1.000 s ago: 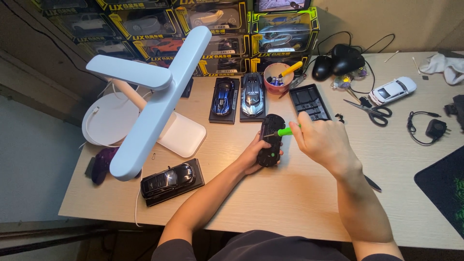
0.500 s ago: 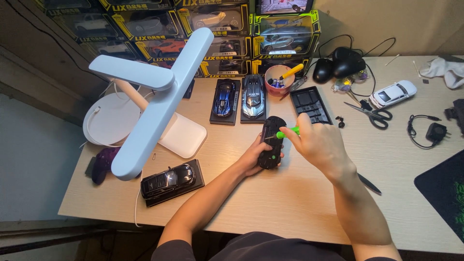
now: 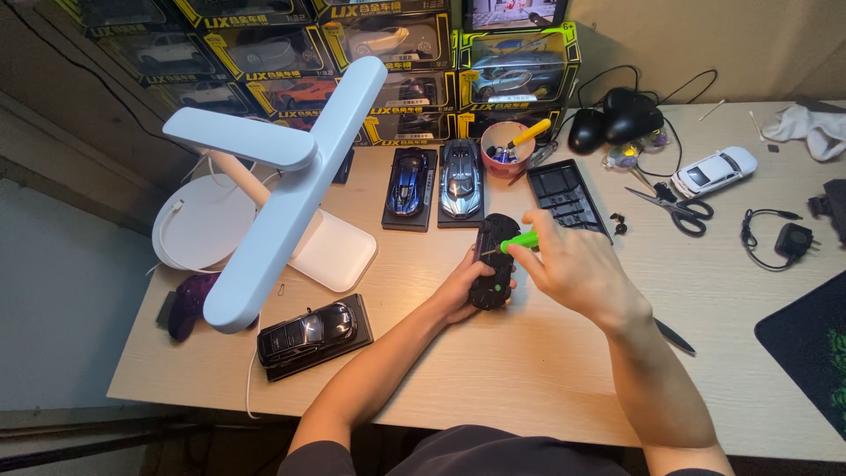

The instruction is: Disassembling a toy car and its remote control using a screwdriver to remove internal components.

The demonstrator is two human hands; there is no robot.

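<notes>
**Hands working a green screwdriver on an upturned black toy car**

A wooden desk [image 3: 529, 370] is filling the view. A big white T-shaped desk lamp [image 3: 282, 194] is standing at left, its round base near the back-left edge. Boxed model cars [image 3: 388, 53] are stacking up in yellow-and-black cartons along the back wall. A dark mat [image 3: 811, 344] is showing at the right edge.

Mid-size things: a black model car on a plinth [image 3: 310, 333] is sitting front-left. 2 model cars on plinths, 1 blue [image 3: 407, 183] and 1 silver [image 3: 461, 179], are sitting side by side behind the hands. A black tray [image 3: 567, 194] is lying just right of them, a pink cup [image 3: 505, 145] of tools behind. A white toy car [image 3: 712, 171] and scissors [image 3: 670, 207] are lying further right.

At desk centre, the left hand [image 3: 458, 291] is gripping the black toy car body [image 3: 493, 260] from its left side, fingers wrapped under and around it. The right hand [image 3: 573, 269] is pinching a green-handled screwdriver [image 3: 518, 241], tip pointing left onto the car's underside; fingers are curled tight, not spread.
</notes>
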